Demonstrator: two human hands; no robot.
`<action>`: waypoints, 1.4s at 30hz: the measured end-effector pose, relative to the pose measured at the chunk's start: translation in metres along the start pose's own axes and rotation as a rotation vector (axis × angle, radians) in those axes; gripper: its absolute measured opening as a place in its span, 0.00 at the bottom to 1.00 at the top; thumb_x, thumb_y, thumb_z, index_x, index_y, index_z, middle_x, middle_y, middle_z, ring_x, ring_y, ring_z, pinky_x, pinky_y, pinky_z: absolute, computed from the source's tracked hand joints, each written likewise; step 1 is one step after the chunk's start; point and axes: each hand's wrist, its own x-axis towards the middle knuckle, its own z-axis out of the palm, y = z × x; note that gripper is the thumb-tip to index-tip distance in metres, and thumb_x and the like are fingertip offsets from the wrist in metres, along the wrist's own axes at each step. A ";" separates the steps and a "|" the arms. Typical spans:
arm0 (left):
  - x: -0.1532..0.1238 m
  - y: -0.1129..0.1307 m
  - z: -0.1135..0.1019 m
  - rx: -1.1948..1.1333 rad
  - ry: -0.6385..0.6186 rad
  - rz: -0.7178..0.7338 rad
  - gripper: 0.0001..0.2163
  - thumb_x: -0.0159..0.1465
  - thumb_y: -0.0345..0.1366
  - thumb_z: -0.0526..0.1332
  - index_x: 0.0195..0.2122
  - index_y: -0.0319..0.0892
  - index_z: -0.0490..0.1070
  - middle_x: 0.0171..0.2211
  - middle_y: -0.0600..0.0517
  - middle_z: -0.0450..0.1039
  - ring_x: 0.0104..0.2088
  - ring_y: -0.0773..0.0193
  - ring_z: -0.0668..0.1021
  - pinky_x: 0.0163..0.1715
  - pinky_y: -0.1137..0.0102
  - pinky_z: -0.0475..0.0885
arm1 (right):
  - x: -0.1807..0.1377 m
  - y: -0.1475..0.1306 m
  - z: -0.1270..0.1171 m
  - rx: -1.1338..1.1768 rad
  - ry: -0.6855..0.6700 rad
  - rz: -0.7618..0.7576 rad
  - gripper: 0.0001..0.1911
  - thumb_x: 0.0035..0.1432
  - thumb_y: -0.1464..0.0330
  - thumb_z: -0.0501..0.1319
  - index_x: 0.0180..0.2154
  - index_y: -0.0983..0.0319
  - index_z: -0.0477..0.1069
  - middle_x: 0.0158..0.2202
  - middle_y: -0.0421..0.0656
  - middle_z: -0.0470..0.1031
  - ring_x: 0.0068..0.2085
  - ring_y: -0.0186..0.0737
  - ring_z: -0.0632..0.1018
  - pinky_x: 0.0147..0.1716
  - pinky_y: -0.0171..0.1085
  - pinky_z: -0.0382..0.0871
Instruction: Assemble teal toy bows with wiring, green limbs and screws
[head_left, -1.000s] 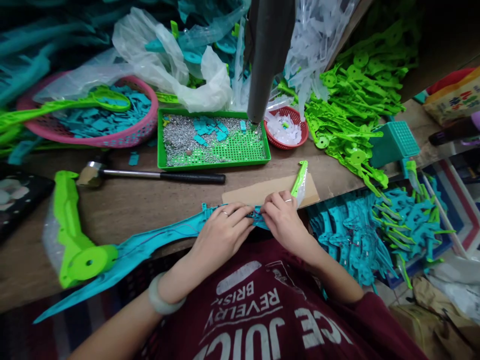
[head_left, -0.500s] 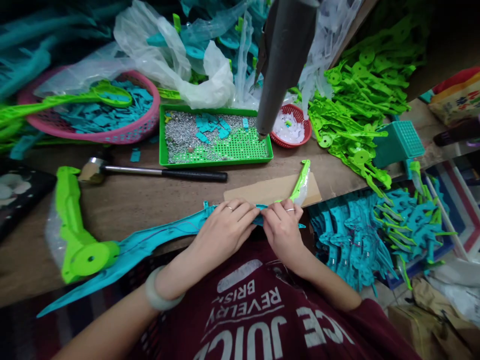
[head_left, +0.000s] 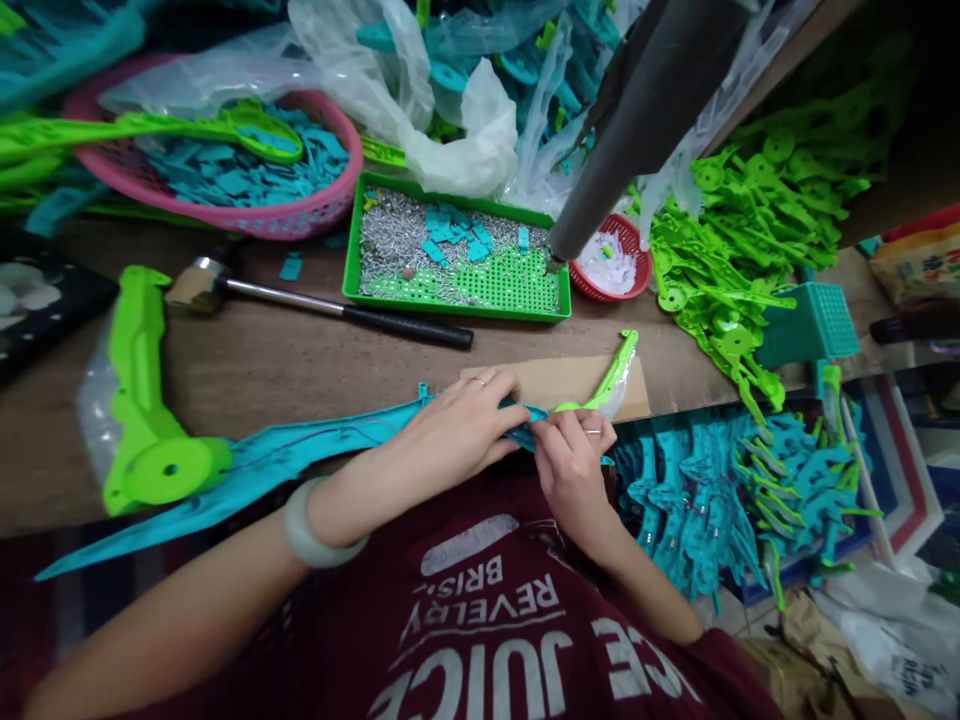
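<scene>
A long teal plastic blade-shaped part [head_left: 300, 462] lies across the near edge of the wooden table [head_left: 300, 360]. My left hand [head_left: 461, 428] presses down on its right end, fingers curled over it. My right hand [head_left: 574, 465] pinches the same end from the right, beside a small bright green piece [head_left: 611, 375] that rests on a cardboard sheet [head_left: 570, 380]. A big green handle part [head_left: 142, 400] is joined to the teal blade at the left.
A hammer [head_left: 322, 308] lies behind the blade. A green tray [head_left: 457, 262] holds small metal pins and teal bits. A pink basket [head_left: 225, 165], a red bowl [head_left: 611, 268], a grey post [head_left: 637, 120], green parts [head_left: 750, 220] and teal parts [head_left: 720, 490] surround the spot.
The view has swung left and down. My left hand has spread further over the blade's end, and my right hand has slid down to pinch it nearer my body.
</scene>
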 end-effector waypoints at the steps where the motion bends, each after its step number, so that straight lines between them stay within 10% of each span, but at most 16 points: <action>1: 0.002 -0.001 -0.002 -0.013 -0.017 0.002 0.09 0.63 0.36 0.69 0.44 0.44 0.76 0.46 0.45 0.69 0.47 0.51 0.74 0.45 0.59 0.72 | 0.001 0.001 0.000 0.003 0.002 -0.003 0.10 0.69 0.72 0.54 0.43 0.60 0.74 0.40 0.45 0.76 0.46 0.47 0.68 0.49 0.47 0.52; 34: 0.018 -0.012 -0.005 0.017 -0.043 -0.043 0.11 0.63 0.40 0.70 0.44 0.41 0.76 0.44 0.45 0.69 0.43 0.52 0.73 0.40 0.62 0.69 | 0.033 0.035 -0.002 0.075 0.014 -0.320 0.09 0.66 0.75 0.58 0.40 0.62 0.77 0.36 0.45 0.75 0.42 0.43 0.69 0.47 0.44 0.62; 42: 0.019 -0.014 -0.003 -0.046 -0.042 -0.066 0.09 0.65 0.42 0.67 0.42 0.43 0.77 0.42 0.47 0.68 0.39 0.55 0.71 0.36 0.64 0.66 | 0.016 0.013 -0.005 0.060 -0.022 -0.085 0.14 0.66 0.68 0.58 0.51 0.63 0.74 0.54 0.53 0.67 0.54 0.51 0.69 0.54 0.52 0.64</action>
